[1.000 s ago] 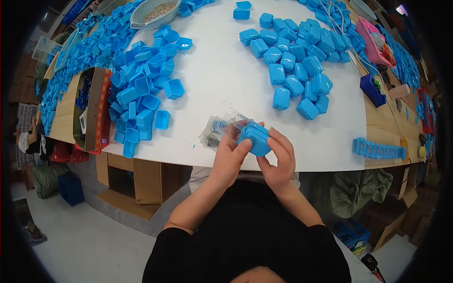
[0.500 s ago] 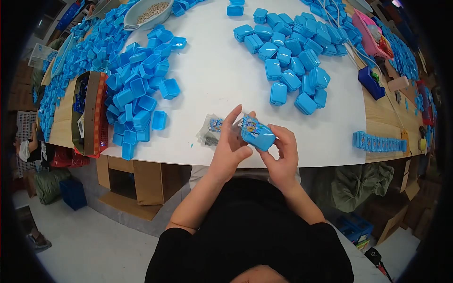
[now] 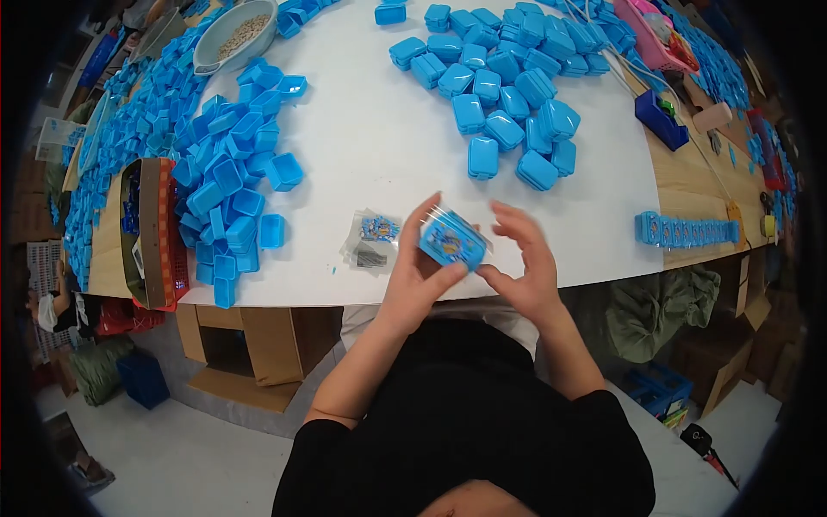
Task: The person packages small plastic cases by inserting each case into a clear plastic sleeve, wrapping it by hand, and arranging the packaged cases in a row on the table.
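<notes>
A small blue plastic box (image 3: 454, 242) with a printed cartoon pattern in clear film sits in my left hand (image 3: 408, 289), thumb along its lower edge and fingers behind it. The film stands out past the box's edges. To its right, my right hand (image 3: 532, 280) is open with fingers spread apart, its thumb tip close to the box's lower corner. Just left of my left hand, a small pile of clear printed bags (image 3: 372, 239) lies flat on the white table (image 3: 362, 164).
Closed blue boxes (image 3: 504, 129) lie heaped ahead, and open blue box halves (image 3: 226, 177) at left. A bowl of small pale pieces (image 3: 241, 39) stands beyond. At right is a row of printed boxes (image 3: 687, 231). A lined basket (image 3: 155, 233) stands at the left edge.
My right hand has let go of the box and spread its fingers. In my left hand the box has turned, with its printed film now over the face. The view has shifted slightly.
</notes>
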Motion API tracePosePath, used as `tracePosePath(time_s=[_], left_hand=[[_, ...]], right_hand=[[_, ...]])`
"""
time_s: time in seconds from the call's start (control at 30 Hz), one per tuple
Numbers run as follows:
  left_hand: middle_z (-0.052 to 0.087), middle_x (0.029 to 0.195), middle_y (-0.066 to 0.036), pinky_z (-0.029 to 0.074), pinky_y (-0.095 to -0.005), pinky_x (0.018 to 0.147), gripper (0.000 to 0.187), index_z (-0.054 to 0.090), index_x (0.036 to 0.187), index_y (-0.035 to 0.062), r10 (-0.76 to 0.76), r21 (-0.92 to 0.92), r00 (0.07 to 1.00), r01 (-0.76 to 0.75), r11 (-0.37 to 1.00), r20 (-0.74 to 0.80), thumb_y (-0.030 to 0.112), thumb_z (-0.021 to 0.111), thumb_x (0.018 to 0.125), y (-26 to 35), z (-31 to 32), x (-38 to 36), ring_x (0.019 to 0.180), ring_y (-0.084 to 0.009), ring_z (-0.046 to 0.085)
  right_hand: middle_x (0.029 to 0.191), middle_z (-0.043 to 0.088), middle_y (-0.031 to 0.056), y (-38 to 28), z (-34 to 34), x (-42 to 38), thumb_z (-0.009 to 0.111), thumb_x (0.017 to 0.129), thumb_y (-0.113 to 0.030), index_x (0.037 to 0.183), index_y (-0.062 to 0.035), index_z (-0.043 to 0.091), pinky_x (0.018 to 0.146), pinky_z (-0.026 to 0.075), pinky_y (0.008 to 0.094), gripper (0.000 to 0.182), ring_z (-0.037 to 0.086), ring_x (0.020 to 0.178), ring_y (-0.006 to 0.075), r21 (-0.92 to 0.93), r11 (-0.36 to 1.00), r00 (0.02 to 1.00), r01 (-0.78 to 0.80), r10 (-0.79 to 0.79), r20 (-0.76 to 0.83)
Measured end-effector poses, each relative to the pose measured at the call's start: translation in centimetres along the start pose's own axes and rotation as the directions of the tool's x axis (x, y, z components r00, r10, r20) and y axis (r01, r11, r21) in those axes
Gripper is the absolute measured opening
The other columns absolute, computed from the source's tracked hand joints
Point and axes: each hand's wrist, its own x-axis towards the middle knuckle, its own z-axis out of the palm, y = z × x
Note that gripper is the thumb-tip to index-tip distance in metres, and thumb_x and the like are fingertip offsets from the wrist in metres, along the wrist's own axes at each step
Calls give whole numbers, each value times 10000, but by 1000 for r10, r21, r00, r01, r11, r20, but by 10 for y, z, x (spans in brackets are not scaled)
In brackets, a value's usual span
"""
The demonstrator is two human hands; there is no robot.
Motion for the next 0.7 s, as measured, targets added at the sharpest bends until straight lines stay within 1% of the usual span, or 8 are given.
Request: tracePosePath(time_s=[0.1,0.13,0.27,0.3,0.43,0.47,0.6,0.7], left_hand=[[419,1355,-226,411,-391,1021,808,165,1484,105,-58,-173,980,25,985,-191,-17,622,829,-5,6,1,1226,-298,478],[419,1355,-226,411,-391,1021,808,165,1484,105,-62,-170,980,29,985,-190,-17,622,829,-7,8,-1,1226,-298,478],[424,1345,-226,406,-385,1019,732,179,1477,104,116,105,968,-95,990,-223,-5,570,867,-19,18,-5,1216,-288,480],[424,1345,-226,406,-385,1019,732,179,1477,104,116,106,968,-94,990,-223,-5,570,867,-16,17,-5,1216,-288,480],[419,1347,-221,402,-383,1021,655,189,1467,95,-133,-202,974,95,975,-184,34,528,909,3,18,-4,1211,-282,479],[419,1347,-221,402,-383,1021,655,189,1467,95,-134,-202,974,96,975,-183,34,528,909,2,17,-3,1211,-282,479],[425,1347,-223,402,-383,1019,625,192,1463,95,-62,-114,984,43,993,-165,57,512,928,-8,16,-4,1216,-284,480],[428,1347,-225,404,-383,1016,615,194,1461,93,-30,-64,987,20,998,-156,75,515,937,-11,19,-5,1221,-287,478]], right_hand=[[1225,529,123,7,10,-11,751,701,-14,1085,-36,622,922,464,358,406,521,1108,286,-305,937,946,171,-243,-215],[1225,529,123,6,13,-11,751,701,-14,1085,-36,622,922,464,358,406,521,1108,286,-303,938,946,168,-240,-219],[1221,538,87,-2,25,-8,771,710,-83,1072,-74,636,966,424,370,386,498,1146,274,-226,974,955,-22,-46,-292],[1221,538,87,-2,25,-7,771,710,-83,1072,-74,636,966,424,370,386,498,1146,274,-225,974,955,-23,-45,-293],[1241,533,88,-2,19,-5,772,699,-89,1075,-73,634,991,407,387,401,470,1197,289,-169,984,965,61,-101,-242],[1241,533,88,-2,18,-4,772,699,-89,1075,-73,634,991,407,387,401,470,1197,289,-169,984,965,60,-100,-243],[1299,504,104,1,12,-5,753,695,-63,1095,-58,620,1008,409,403,422,455,1241,321,-364,923,962,124,-201,-183],[1295,513,99,-3,14,-3,755,699,-63,1108,-64,615,1018,400,399,432,446,1257,315,-330,940,961,85,-165,-222]])
